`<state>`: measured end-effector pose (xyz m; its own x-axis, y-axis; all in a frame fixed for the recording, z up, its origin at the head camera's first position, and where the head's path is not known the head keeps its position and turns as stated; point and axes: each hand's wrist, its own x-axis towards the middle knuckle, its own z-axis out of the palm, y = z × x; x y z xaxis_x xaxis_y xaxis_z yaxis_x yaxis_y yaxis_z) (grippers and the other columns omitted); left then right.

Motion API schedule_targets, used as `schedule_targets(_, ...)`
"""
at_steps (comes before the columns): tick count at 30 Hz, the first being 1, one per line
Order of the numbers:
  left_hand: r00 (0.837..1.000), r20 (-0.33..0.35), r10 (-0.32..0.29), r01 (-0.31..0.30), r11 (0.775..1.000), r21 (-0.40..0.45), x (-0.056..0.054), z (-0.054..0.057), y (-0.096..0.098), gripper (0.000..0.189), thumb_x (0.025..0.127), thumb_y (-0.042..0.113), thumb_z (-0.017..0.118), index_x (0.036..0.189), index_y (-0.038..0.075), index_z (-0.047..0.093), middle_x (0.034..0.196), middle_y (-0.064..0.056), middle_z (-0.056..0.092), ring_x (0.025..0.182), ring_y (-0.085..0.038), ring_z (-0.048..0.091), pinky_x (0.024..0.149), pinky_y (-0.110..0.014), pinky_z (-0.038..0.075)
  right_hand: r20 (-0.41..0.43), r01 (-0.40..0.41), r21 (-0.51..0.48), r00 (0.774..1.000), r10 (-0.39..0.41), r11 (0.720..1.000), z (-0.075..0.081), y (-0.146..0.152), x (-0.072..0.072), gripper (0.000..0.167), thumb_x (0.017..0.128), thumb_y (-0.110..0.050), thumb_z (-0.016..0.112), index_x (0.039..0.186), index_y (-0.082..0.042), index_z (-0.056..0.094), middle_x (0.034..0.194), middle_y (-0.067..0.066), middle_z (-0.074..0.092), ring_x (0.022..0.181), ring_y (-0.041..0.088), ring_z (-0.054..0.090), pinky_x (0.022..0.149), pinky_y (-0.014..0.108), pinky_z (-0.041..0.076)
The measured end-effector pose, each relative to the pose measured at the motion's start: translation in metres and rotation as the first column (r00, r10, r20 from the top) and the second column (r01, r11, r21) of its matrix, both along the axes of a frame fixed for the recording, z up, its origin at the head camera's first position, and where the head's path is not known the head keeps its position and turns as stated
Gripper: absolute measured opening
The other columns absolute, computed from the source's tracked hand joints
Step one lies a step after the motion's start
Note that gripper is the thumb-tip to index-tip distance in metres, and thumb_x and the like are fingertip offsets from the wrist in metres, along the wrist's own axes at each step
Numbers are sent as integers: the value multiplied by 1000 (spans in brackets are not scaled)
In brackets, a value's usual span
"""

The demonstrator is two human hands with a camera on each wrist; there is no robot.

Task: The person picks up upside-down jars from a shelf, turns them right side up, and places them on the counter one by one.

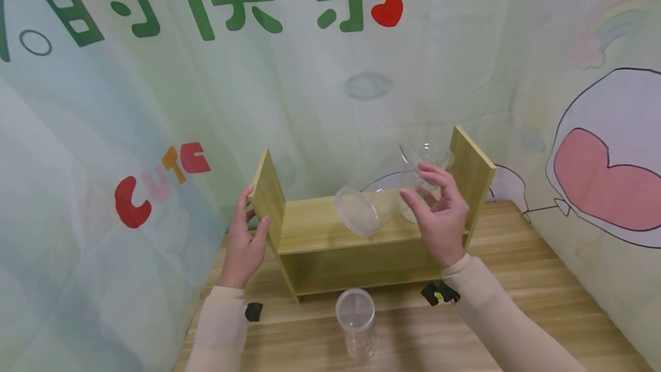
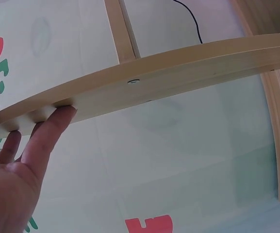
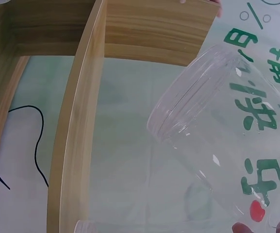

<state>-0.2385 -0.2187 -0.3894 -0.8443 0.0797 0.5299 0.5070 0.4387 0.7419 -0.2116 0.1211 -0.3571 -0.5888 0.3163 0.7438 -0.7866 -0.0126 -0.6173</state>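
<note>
My left hand [image 1: 245, 248] grips the upright left side panel [image 1: 268, 200] of a two-tier wooden rack, thumb on the near side. In the left wrist view, its fingers press along the board [image 2: 178, 70]. Over the upper shelf, my right hand [image 1: 441, 217] holds a clear plastic jar [image 3: 212, 121] by its base end. This jar is tilted, its ridged lid [image 1: 356, 211] turned down and left. More clear plastic shows behind the right hand near the right side panel [image 1: 472, 171]; the hand partly hides it.
A lidded clear jar [image 1: 356, 323] stands upright on the wood-grain table [image 1: 413, 337] in front of the rack. Small black objects [image 1: 439, 293] show near the wrists. A printed cloth backdrop [image 1: 310, 102] hangs close behind and along both sides.
</note>
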Motion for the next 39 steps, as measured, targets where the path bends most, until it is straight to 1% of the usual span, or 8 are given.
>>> schedule_targets(6,1000,8,-8,8,1000,4,0,-1,0,65,102,6,51,157,27,22,146,-16,35,122,-43,47,73,-51,55,1,-2,-32,1000,2,999,-3,3,2,36,80,14,73,111,19,56,125,21,58,117,29,55,91,35,53)
schedule_targets(9,1000,15,-1,1,1000,2,0,-1,0,66,102,7,51,157,29,21,146,-16,35,124,-43,47,74,-52,54,4,-7,-50,1000,8,999,-4,2,4,36,80,15,73,111,20,55,126,23,57,116,30,56,90,35,53)
schedule_targets(12,1000,11,8,-8,1000,-4,1,-1,0,67,102,8,51,157,29,20,147,-16,36,124,-42,47,76,-53,53,4,-19,-70,1000,19,997,-5,2,5,37,80,16,72,112,21,54,126,24,56,116,31,56,90,34,53)
schedule_targets(18,1000,5,18,-18,1000,-8,1,1,1,67,102,7,51,157,29,20,146,-16,37,124,-42,47,76,-52,54,12,1,-85,1000,0,996,-6,4,9,35,82,15,70,113,19,55,126,22,58,119,32,54,91,35,52)
schedule_targets(26,1000,-2,22,-22,1000,-11,-1,1,2,66,102,7,50,157,28,20,145,-15,38,124,-41,48,75,-48,55,17,-19,-146,1000,21,989,-4,9,16,32,83,16,68,113,17,57,126,19,59,124,32,52,90,31,52)
schedule_targets(30,1000,-12,17,-17,1000,-3,-2,1,4,65,102,6,49,157,27,21,144,-15,39,123,-42,48,76,-51,54,42,-19,-176,999,27,984,-5,11,21,32,84,16,67,115,15,57,127,19,59,125,32,51,91,31,52)
schedule_targets(35,1000,-13,12,-12,1000,-4,-1,2,5,64,102,5,49,156,26,21,143,-16,38,122,-42,48,76,-54,53,112,28,-216,994,-4,976,-9,14,31,33,85,14,67,117,11,59,127,17,59,125,31,52,97,30,48)
schedule_targets(39,999,30,27,-26,1000,-7,14,20,14,63,102,0,47,156,15,20,142,-21,38,121,-43,48,77,-53,53,156,53,-247,988,-14,968,-12,15,37,34,86,12,68,119,9,59,125,16,59,119,28,54,101,29,45)
